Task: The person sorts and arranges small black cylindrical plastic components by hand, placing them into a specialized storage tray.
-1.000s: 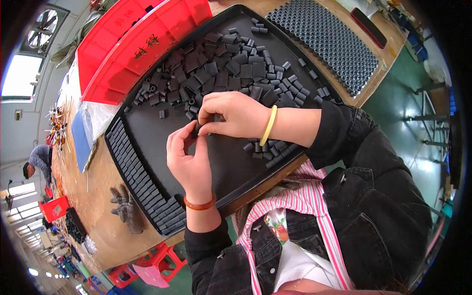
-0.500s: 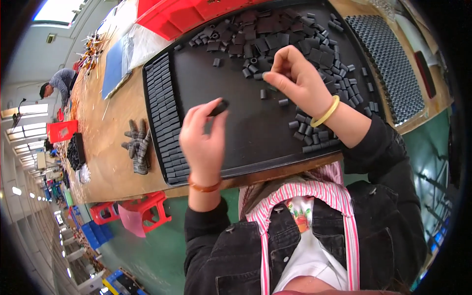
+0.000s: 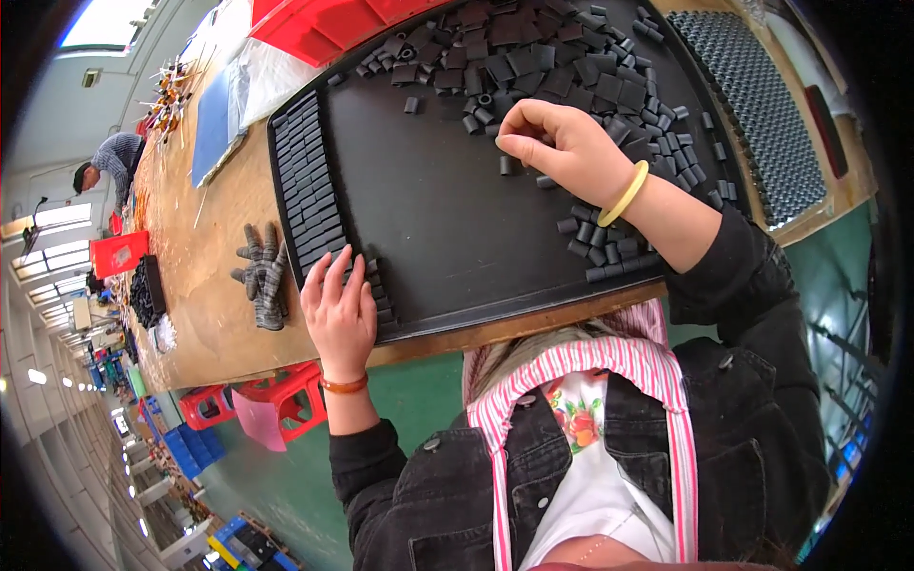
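On the left part of a black tray, small black cylinders stand packed in neat rows. My left hand lies over the near end of these rows, its fingers stretched out and resting on the pieces. Above the tray's right half, my right hand has thumb and forefinger brought together in a pinch; whatever they hold, if anything, is hidden. Just below its fingertips stands a loose black cylinder. A heap of black cylinders and flat black squares spreads beyond the right hand.
A red bin sits at the tray's far edge. Left of the tray lies a grey striped glove. To the right is a dark sheet of packed round pieces. A red stool stands below the table; another person bends at the far left.
My left hand has moved left and nearer me, from holding a black cylinder above the tray to lying on the rows. My right hand has shifted slightly left, still above the tray.
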Motion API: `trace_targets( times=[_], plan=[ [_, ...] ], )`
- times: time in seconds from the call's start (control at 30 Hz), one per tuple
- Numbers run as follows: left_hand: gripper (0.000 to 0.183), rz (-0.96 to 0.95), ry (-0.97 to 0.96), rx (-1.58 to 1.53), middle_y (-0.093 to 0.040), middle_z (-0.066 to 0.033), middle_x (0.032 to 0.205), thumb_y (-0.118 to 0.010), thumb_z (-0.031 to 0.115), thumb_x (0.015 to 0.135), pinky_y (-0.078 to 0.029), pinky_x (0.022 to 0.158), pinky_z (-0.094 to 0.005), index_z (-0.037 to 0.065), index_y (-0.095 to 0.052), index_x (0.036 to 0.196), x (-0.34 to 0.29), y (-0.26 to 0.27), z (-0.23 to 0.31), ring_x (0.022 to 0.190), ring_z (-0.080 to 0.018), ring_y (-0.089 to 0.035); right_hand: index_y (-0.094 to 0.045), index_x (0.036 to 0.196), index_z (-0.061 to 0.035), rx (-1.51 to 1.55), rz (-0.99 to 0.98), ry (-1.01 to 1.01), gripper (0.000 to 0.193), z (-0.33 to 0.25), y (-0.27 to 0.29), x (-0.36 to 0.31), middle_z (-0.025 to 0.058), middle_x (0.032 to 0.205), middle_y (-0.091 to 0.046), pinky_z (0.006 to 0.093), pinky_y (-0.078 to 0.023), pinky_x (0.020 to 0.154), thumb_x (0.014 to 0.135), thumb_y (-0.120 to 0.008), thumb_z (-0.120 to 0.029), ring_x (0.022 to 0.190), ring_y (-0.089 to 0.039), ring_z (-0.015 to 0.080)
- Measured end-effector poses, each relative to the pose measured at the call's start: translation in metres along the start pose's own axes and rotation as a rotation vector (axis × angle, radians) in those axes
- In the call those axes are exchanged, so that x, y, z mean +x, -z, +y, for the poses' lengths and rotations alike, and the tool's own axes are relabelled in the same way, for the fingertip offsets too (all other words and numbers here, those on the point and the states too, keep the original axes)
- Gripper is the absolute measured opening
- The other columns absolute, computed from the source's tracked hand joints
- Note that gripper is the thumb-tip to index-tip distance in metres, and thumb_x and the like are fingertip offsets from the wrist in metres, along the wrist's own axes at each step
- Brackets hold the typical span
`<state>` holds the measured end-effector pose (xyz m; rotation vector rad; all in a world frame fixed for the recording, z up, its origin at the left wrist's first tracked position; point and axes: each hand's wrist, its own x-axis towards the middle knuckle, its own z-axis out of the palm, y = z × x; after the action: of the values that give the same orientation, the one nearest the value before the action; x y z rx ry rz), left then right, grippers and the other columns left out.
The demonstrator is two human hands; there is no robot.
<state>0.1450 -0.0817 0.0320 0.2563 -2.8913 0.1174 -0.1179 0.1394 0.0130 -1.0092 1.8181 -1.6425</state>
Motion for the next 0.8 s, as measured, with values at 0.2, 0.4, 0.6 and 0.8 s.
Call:
trace_targets(
  times=[0.2,0.4,0.6,0.8],
  plan=[
    [0.039,-0.078,0.010,-0.022,-0.047,-0.0094,0.139,-0.051,0.040,0.094,-0.030,0.107,-0.0416,0.012,-0.065,0.118,-0.006,0.003,0.005,0.128,-0.0303,-0.039,-0.060,0.091,0.0007,-0.059,0.016,0.015,0.018,-0.005,0.000,0.001,0.0054,0.074,-0.061,0.0272,-0.046,0.064,0.088,-0.063,-0.017,0.068,-0.055,0.0127],
    [0.031,0.099,0.130,-0.116,-0.051,-0.0105,0.131,-0.063,0.025,0.088,-0.036,0.101,-0.0413,0.008,-0.065,0.113,0.003,0.002,0.018,0.121,-0.0309,-0.044,-0.059,0.094,-0.0008,-0.089,0.007,-0.009,0.015,-0.004,0.004,0.001,-0.0023,0.074,-0.053,0.0205,-0.040,0.060,0.091,-0.061,-0.016,0.066,-0.046,0.0045],
    [0.015,0.106,0.203,-0.657,-0.063,-0.0114,0.093,-0.062,0.004,0.086,-0.049,0.071,-0.0291,-0.001,-0.066,0.100,0.057,0.009,0.071,0.079,-0.0198,-0.061,-0.059,0.094,-0.0010,0.008,0.160,0.039,0.016,0.004,0.010,0.007,-0.0026,0.078,-0.055,0.0205,-0.042,0.063,0.092,-0.060,-0.016,0.068,-0.050,0.0049],
    [0.022,0.040,0.005,-0.423,-0.061,-0.0108,0.087,-0.070,0.016,0.081,-0.049,0.069,-0.0350,0.001,-0.060,0.095,0.131,-0.004,0.121,0.074,-0.0256,-0.061,-0.060,0.098,-0.0021,0.180,0.229,-0.059,0.017,0.007,0.014,0.014,-0.0025,0.079,-0.056,0.0204,-0.043,0.065,0.092,-0.060,-0.017,0.071,-0.051,0.0052]
  ],
)
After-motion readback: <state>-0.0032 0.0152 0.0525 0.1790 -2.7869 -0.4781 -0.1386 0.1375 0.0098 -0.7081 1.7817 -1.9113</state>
